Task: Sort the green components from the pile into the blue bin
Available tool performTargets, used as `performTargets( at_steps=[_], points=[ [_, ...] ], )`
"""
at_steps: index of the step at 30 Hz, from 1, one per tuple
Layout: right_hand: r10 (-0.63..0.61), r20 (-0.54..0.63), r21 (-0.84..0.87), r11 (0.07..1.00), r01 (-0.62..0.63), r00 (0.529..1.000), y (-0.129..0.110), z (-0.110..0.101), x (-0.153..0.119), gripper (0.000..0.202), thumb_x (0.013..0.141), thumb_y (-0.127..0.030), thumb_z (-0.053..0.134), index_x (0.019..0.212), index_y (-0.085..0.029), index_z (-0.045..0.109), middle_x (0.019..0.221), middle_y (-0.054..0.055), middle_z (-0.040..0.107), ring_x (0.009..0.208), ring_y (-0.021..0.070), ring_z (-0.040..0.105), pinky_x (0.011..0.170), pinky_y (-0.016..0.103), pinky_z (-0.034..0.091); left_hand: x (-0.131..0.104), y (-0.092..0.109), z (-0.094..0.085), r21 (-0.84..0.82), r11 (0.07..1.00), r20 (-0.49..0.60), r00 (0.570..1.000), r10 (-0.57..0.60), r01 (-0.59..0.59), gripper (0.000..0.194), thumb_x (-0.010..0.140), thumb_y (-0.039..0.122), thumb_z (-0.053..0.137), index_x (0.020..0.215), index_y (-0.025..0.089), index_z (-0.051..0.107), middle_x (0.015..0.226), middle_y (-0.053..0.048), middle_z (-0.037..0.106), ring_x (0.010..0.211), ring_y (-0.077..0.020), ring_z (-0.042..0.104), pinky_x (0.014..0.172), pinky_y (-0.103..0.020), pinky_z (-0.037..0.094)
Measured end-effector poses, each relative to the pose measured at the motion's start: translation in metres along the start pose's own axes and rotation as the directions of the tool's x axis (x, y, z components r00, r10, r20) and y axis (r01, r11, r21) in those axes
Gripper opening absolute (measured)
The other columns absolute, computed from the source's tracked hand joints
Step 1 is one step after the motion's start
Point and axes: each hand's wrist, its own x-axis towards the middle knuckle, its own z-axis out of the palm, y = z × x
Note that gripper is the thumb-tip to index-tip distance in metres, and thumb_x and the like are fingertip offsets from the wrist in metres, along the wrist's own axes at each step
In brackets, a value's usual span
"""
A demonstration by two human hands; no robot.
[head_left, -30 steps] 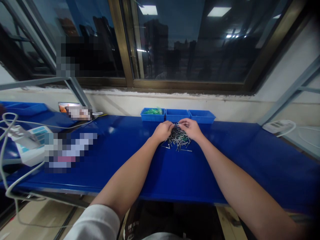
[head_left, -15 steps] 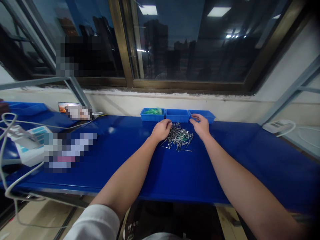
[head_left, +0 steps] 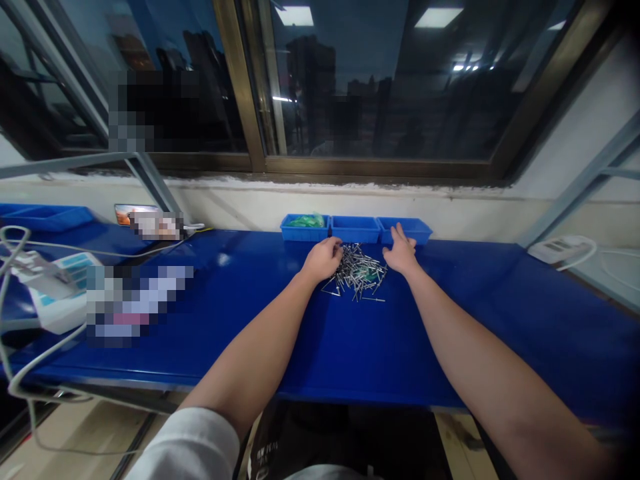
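A heap of thin metal pins that look like blind rivets (head_left: 357, 272) lies on the blue tabletop, with a bit of green showing among them. My left hand (head_left: 323, 260) rests against the heap's left side, its fingers curled inward; whatever they grip is hidden. To the right of the heap is my right hand (head_left: 401, 253), fingers apart and pointing up, nothing visible in them. It is in front of the right blue bin (head_left: 419, 231). The middle blue bin (head_left: 355, 230) stands beside that one. In the left blue bin (head_left: 306, 233) lie green plastic bags (head_left: 307, 221).
A blue table (head_left: 365, 353) runs along the wall below a window. On the left are a white device (head_left: 60, 313) with cables, a phone (head_left: 135, 217) and more blue bins (head_left: 55, 217). A white power strip (head_left: 560, 248) lies at the right. Metal frame bars rise on both sides.
My right hand has turned slightly, and its fingers now extend upward and apart instead of curving left. My left hand stays at the heap. The view has shifted a little.
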Motion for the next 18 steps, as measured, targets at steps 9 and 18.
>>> performTargets(
  at_steps=[9,18],
  points=[
    [0.051,-0.111,0.021,0.999,-0.049,0.993,-0.003,-0.013,0.0,0.037,0.07,-0.03,0.053,0.102,-0.015,0.063,0.105,0.014,0.061,0.098,0.0265,0.054,0.085,0.038,0.041,0.0,0.001,-0.001,0.004,1.0,0.01,1.0,0.001,-0.001,0.023,0.085,0.025,0.048,0.103,0.016,0.059,0.096,-0.007,0.065,0.088,-0.0181,0.061,0.082,-0.031,0.048],
    [-0.008,0.276,-0.153,0.987,0.053,0.961,-0.015,-0.011,-0.011,0.025,0.067,-0.021,0.056,0.088,-0.021,0.069,0.095,0.011,0.068,0.088,0.0251,0.063,0.072,0.031,0.044,-0.001,0.001,-0.002,0.034,0.999,0.036,0.999,0.019,-0.021,0.021,0.084,0.025,0.048,0.097,0.016,0.061,0.092,-0.007,0.064,0.085,-0.018,0.06,0.078,-0.03,0.048]
  ],
)
